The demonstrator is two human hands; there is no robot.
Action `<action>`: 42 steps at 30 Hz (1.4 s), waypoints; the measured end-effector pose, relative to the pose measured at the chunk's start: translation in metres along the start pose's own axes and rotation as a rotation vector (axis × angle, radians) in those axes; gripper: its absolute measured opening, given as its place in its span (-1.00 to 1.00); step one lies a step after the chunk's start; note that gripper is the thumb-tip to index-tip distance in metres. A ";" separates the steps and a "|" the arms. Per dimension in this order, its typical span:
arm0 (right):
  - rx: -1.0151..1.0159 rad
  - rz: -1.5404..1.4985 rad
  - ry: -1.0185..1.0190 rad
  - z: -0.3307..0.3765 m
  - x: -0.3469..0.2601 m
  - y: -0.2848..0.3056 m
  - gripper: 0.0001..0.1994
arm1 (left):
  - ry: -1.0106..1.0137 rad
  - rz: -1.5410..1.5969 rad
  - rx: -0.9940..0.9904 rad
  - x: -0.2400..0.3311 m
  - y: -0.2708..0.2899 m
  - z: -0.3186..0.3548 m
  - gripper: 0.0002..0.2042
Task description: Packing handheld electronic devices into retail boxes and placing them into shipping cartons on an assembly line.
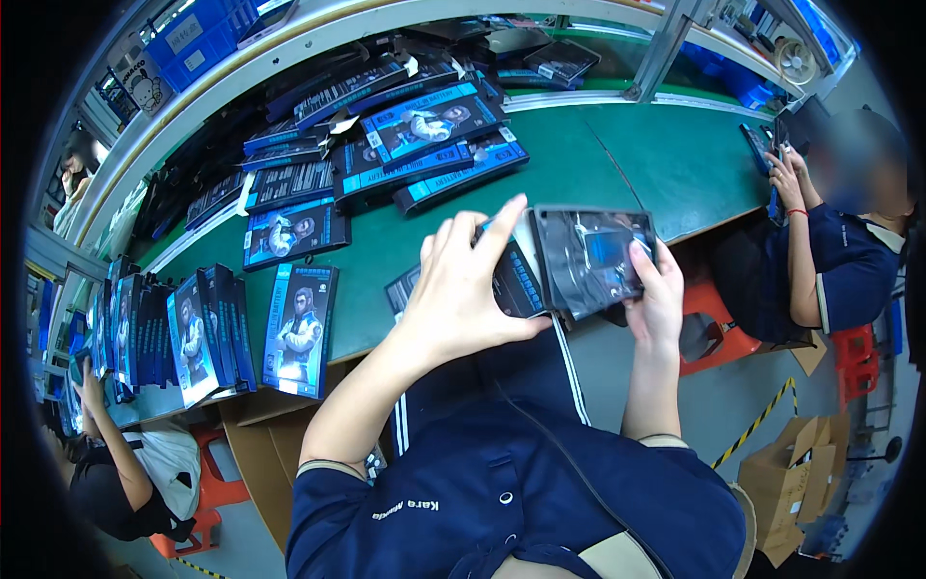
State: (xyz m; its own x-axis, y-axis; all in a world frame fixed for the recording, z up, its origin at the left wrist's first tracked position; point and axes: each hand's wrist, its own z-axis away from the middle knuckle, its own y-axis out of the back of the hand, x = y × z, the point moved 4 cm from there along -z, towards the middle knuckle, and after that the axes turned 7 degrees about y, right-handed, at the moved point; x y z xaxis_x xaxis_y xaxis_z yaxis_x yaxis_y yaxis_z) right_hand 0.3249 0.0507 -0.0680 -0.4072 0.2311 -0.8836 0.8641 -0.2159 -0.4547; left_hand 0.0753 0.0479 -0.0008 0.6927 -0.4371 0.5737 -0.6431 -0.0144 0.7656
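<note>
In my right hand (658,289) is a shallow black plastic tray (593,256) with a shiny film-like surface; its thumb presses on the face. My left hand (458,280) is open beside the tray's left side, fingers spread and thumb stretched out. Behind that hand, a dark blue-printed box (519,280) shows in part; whether the hand touches it I cannot tell. Left of my forearm, a blue and black battery box (299,328) with a printed figure stands at the table's near edge.
Several similar boxes (424,125) lie heaped on the green table (569,145), and a row of boxes (198,333) stands at left. A co-worker (820,241) sits at right, another (125,463) at lower left. Cardboard cartons (786,482) stand on the floor.
</note>
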 end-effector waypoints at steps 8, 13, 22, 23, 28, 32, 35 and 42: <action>0.068 -0.148 -0.303 0.022 0.030 -0.044 -0.78 | -0.374 0.339 0.276 -0.003 0.031 0.012 0.09; 0.000 -0.056 0.415 0.018 -0.036 -0.063 -0.68 | -0.278 0.212 0.226 -0.006 0.038 0.019 0.16; -0.400 0.457 0.644 0.010 -0.109 -0.098 -0.49 | -0.277 0.040 0.283 0.006 0.041 0.026 0.30; -0.398 0.462 0.643 0.012 -0.113 -0.111 -0.49 | -0.275 0.051 0.356 0.005 0.037 0.024 0.27; -0.789 1.067 0.997 0.047 -0.082 -0.177 -0.39 | -0.181 0.215 0.658 0.006 0.019 0.015 0.36; -0.803 0.861 1.281 0.048 -0.087 -0.174 -0.82 | -0.100 0.425 0.678 -0.011 0.008 0.019 0.46; -0.876 0.782 0.952 0.029 -0.062 -0.169 -0.92 | -0.034 0.400 0.741 -0.027 -0.003 0.025 0.12; -0.279 0.182 0.534 0.032 0.002 -0.149 -0.75 | -0.090 0.931 0.567 -0.028 0.017 0.017 -0.42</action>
State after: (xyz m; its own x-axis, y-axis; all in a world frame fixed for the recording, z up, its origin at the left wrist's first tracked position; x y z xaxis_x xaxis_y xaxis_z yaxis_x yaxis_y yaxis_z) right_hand 0.1857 0.0527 -0.0061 -0.1052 0.6711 -0.7339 0.9796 -0.0571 -0.1926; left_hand 0.0393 0.0445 -0.0090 -0.1540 -0.5548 0.8176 -0.9754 -0.0465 -0.2153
